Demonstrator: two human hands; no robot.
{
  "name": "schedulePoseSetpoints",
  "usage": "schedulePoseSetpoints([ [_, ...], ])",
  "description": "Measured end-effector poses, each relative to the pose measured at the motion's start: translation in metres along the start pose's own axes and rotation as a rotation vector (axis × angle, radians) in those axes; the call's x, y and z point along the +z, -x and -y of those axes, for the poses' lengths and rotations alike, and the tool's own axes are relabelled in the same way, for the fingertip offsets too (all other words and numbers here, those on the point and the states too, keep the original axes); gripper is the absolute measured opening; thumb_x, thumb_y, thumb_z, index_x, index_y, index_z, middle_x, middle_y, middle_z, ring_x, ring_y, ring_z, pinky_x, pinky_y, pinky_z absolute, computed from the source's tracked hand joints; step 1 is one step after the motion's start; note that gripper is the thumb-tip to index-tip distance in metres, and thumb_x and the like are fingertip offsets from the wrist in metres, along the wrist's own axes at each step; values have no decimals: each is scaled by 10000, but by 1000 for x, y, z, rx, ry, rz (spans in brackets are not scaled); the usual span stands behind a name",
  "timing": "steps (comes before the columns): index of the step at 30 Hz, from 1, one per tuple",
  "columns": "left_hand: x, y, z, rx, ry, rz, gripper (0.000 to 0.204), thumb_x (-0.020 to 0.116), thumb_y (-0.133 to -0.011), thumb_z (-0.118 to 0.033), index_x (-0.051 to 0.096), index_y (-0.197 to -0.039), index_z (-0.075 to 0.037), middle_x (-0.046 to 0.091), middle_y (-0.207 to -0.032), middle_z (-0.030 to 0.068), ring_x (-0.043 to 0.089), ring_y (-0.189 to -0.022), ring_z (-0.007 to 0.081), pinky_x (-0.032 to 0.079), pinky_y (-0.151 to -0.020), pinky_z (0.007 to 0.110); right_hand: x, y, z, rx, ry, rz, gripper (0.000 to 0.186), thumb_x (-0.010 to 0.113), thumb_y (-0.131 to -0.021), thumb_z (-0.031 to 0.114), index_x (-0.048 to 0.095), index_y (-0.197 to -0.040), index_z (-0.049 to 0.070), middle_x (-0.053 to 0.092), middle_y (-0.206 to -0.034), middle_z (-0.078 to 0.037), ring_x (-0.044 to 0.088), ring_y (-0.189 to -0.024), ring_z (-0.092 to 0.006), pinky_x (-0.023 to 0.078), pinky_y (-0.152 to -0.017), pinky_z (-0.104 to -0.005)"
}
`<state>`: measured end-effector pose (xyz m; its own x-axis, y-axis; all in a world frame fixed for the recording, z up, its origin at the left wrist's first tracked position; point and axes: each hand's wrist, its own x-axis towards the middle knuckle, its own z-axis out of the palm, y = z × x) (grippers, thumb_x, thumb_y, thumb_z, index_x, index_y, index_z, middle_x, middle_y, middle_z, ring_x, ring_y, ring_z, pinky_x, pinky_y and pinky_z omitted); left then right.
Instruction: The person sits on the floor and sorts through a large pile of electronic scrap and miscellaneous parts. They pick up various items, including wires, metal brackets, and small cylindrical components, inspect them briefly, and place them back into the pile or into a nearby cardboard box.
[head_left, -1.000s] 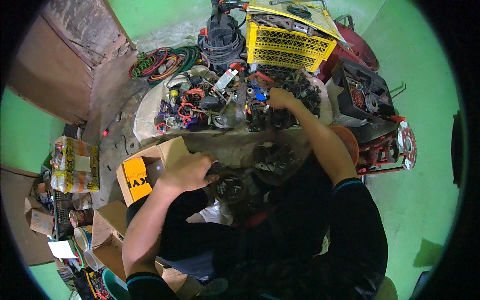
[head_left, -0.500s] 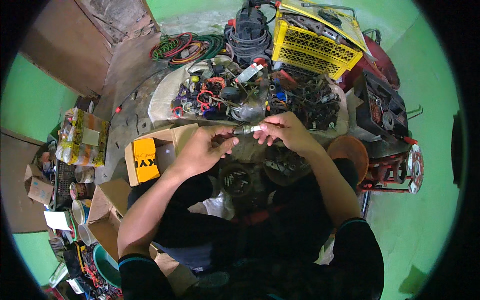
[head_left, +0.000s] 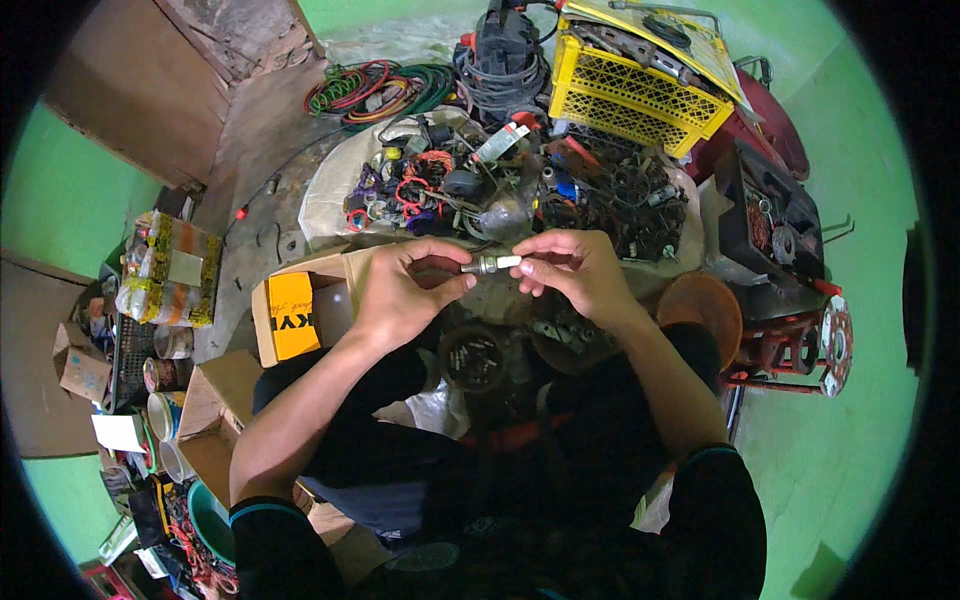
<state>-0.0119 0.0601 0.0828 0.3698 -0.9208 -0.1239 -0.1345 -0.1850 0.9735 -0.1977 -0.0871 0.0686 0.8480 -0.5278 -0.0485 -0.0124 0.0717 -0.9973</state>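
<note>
A spark plug [head_left: 490,265], grey metal with a white ceramic end, is held level between my hands above my lap. My left hand [head_left: 400,295] pinches its metal end between thumb and fingers. The fingertips of my right hand [head_left: 580,275] close on the white end. Beneath my hands, a round dark container [head_left: 446,376] holds several small pale pieces, too small to make out. Beside my left wrist stands an open cardboard box [head_left: 341,303] with a yellow-orange carton [head_left: 291,316] in it.
Ahead, a pale sack [head_left: 322,205] bears a heap of wires and mechanical parts [head_left: 490,190]. A yellow crate [head_left: 640,100] and coiled hoses [head_left: 385,90] lie behind it. A brown bowl [head_left: 700,310] and a dark toolbox [head_left: 765,215] are at right; another cardboard box [head_left: 215,395] is at left.
My right fingers have shifted slightly along the spark plug, so more of its white end shows. My left hand keeps its hold on the metal end.
</note>
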Motion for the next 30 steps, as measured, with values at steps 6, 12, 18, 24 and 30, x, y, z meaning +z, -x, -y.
schedulePoseSetpoints([
  [6,0,1,3,57,118,-28,211,737,-786,79,674,-975,9,665,-1013,60,638,-952,141,534,-884,286,1,1,2,-49,-28,-48,190,669,-894,54,667,-1042,-65,706,-911,-120,684,-781,-140,543,-672,-247],
  [12,1,0,5,102,223,-43,212,735,-781,89,686,-965,-4,661,-1053,63,622,-1009,157,526,-897,299,5,3,-3,-80,-52,-104,198,675,-872,1,648,-1047,-86,694,-938,-170,698,-834,-198,581,-748,-294],
  [18,0,2,0,3,148,-82,262,749,-779,63,677,-1027,23,688,-976,92,660,-919,167,559,-843,294,4,2,-10,-151,23,-102,173,736,-825,10,707,-987,-41,713,-916,-104,681,-850,-132,562,-763,-256],
  [24,-1,2,-2,-57,304,-30,260,746,-804,25,665,-1048,56,695,-953,146,685,-838,181,577,-796,293,5,1,-10,-195,14,-98,159,720,-822,-30,713,-981,-35,719,-943,-106,678,-861,-125,557,-794,-254],
  [30,1,3,-1,10,254,-70,248,746,-781,65,688,-1020,26,694,-1005,114,661,-918,168,556,-848,292,6,2,-6,-215,-64,-66,147,704,-828,-49,705,-975,-49,706,-1019,-138,681,-884,-148,559,-805,-263],
])
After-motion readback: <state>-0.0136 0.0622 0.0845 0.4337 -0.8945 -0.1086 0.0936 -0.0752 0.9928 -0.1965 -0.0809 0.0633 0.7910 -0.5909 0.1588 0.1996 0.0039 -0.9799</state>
